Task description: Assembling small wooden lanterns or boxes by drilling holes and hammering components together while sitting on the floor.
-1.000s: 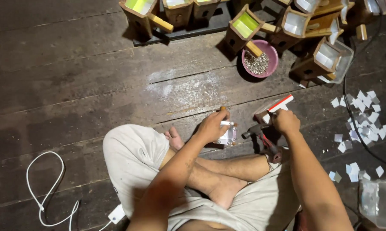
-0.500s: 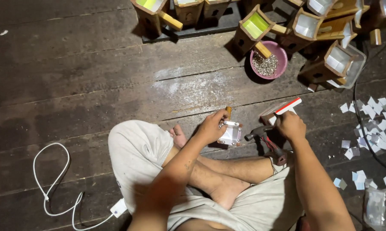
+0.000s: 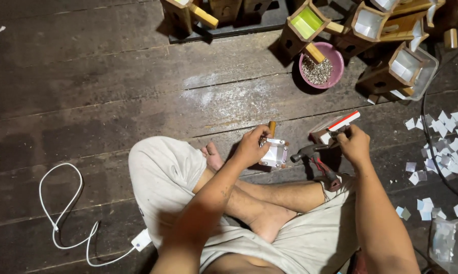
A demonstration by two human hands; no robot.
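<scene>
Your left hand (image 3: 251, 147) stays clamped on the small wooden box with a white lining (image 3: 274, 153), resting on the floor planks (image 3: 112, 91). Your right hand (image 3: 354, 144) has shifted from the hammer (image 3: 317, 157) towards the red-edged packet (image 3: 335, 128), fingers pinched there.

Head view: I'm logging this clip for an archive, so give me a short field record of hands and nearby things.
Setting: person sitting cross-legged on dark wooden floor
Left hand: holds small square wooden frame on the floor
Right hand: at a small packet with a red strip
Hammer: lying by the right hand
Pink bowl: holds small metal bits
Paper squares: scattered at right
White cable: lower left
</scene>
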